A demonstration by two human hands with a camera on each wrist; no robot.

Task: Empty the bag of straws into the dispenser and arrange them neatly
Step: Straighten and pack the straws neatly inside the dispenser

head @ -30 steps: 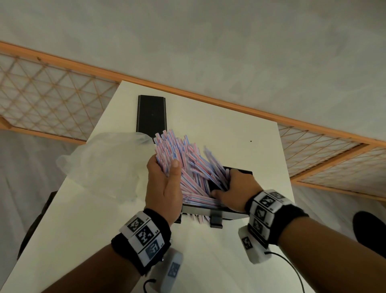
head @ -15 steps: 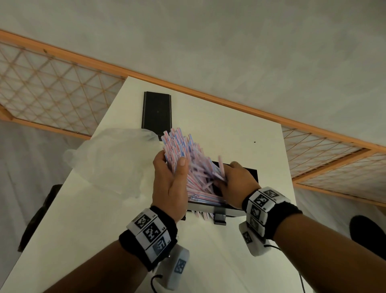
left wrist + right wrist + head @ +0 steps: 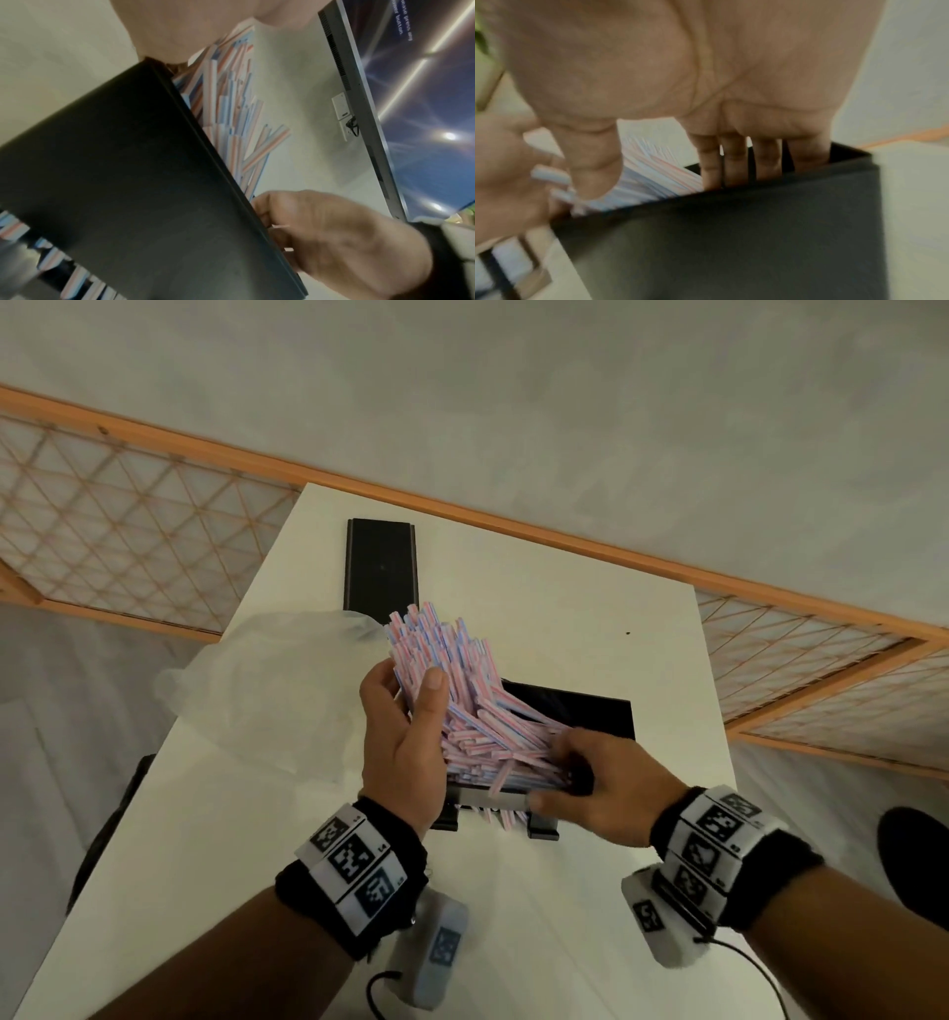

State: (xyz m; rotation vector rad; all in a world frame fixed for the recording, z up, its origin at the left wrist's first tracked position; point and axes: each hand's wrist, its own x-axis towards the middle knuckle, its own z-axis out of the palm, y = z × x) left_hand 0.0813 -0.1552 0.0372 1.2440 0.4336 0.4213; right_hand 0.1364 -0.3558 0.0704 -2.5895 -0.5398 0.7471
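Pink-and-blue striped straws [image 3: 447, 660] fan out of the black dispenser [image 3: 590, 711] on the white table [image 3: 513, 916]. My left hand [image 3: 405, 680] grips the raised left end of the bundle between thumb and fingers. My right hand [image 3: 552, 773] is at the dispenser's near right part; its fingers [image 3: 734, 162] reach straight down inside the wall [image 3: 731, 243] against the straws [image 3: 654, 178], thumb in front. In the left wrist view the straws [image 3: 231, 101] jut past the dispenser's wall [image 3: 128, 182]. A few straw ends poke out at the front slot.
The crumpled clear plastic bag [image 3: 267, 690] lies left of my left hand. The dispenser's black lid [image 3: 380, 567] lies flat at the table's far side. A wooden lattice rail [image 3: 128, 531] runs behind the table. A monitor [image 3: 411, 101] shows in the left wrist view.
My left hand has kept its grip and tipped the bundle more upright. My right hand has moved from the dispenser's right end in among the straws at its near side.
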